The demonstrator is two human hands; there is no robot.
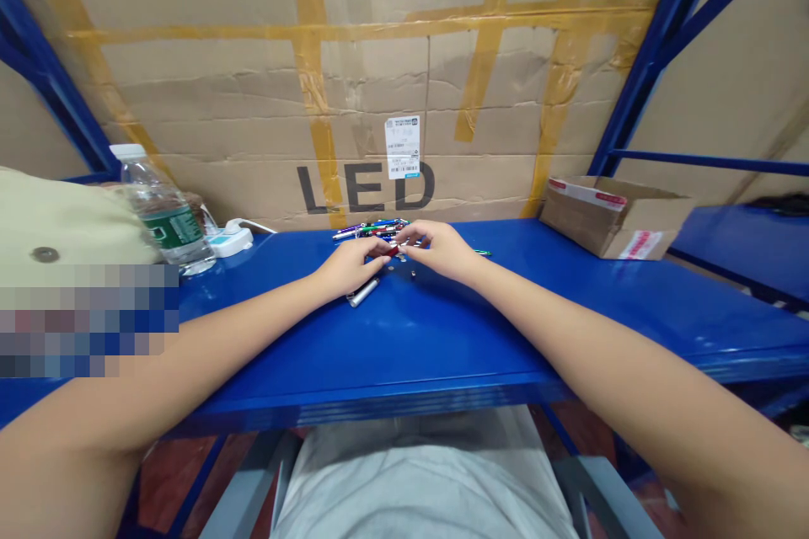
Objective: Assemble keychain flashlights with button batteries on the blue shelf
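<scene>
Both of my hands meet at the middle of the blue metal shelf [442,337]. My left hand [350,263] and my right hand [436,246] pinch the two ends of a small red pen-like piece [393,251] between their fingertips. A silver metal tube [363,292] lies on the shelf just under my left hand. Tiny dark parts [412,273] are scattered below my fingers. A heap of several coloured pens [372,228] lies right behind the hands, and one green pen [482,252] pokes out past my right hand.
A plastic water bottle [163,213] and a white power strip [228,239] stand at the back left. An open small cardboard box [607,215] sits at the back right. A big taped carton marked LED [379,101] walls off the rear. Blue rack posts [657,42] flank it.
</scene>
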